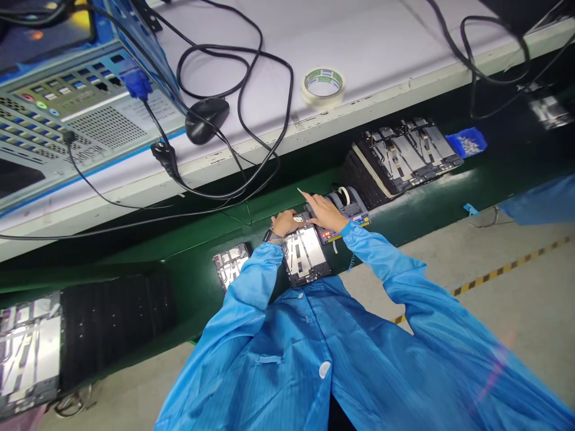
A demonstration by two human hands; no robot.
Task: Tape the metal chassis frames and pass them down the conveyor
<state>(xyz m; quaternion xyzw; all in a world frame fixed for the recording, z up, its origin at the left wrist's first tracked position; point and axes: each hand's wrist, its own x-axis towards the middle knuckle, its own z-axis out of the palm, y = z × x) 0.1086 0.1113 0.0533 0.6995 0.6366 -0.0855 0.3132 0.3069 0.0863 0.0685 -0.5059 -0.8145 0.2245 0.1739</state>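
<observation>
In front of me lies a flat electronic device with bare silver panels and black edges, its inside exposed. My left hand, with a dark watch at the wrist, rests on the device's upper left edge, fingers stretched across it. Over the upper right corner is my right hand, closed around a thin stick whose pale tip pokes out at the upper left; the rest is hidden. Just beyond that hand stands a grey tape dispenser with a roll in it.
A similar device lies left, another at far left. Stacked devices and a blue tray of small pieces stand right. On the white shelf are a tape roll, mouse, computer case and loose cables.
</observation>
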